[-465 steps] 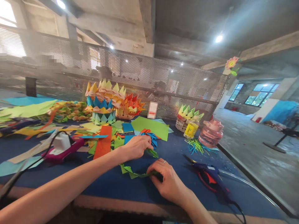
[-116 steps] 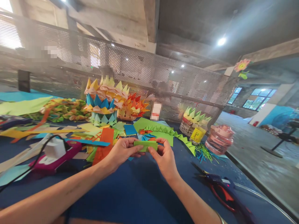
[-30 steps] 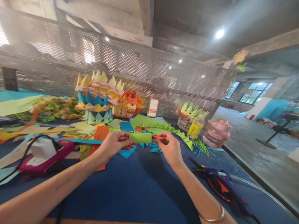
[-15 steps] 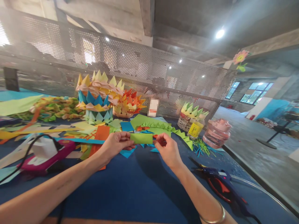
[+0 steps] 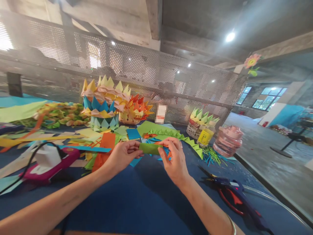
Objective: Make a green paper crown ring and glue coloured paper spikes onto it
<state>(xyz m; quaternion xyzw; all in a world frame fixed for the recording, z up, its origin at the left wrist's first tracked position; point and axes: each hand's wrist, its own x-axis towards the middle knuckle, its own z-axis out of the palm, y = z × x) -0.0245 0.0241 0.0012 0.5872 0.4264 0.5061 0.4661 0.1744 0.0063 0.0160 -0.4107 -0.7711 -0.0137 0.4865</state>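
Note:
Between my two hands a small green paper strip [image 5: 149, 148] is held up level above the dark blue table [image 5: 127, 199]. My left hand [image 5: 127, 152] pinches its left end with thumb and fingers. At the right end my right hand [image 5: 173, 155] grips it, thumb in front and fingers behind. Just past the strip lie blue paper pieces [image 5: 153, 141] and a chain of folded green paper points [image 5: 171, 133]. Orange paper [image 5: 107, 143] lies beyond my left wrist.
Folded-paper crowns [image 5: 105, 104] stand at the back left. On the right are a hot glue gun [image 5: 234, 187], scissors with red handles [image 5: 231, 202], a yellow-labelled bottle [image 5: 204, 136] and a pink jar [image 5: 228, 140]. A magenta device [image 5: 52, 166] with a black cable lies at left.
The green strip has tilted and looks darker. My right hand has turned, its fingers now reaching over behind the strip and its thumb in front.

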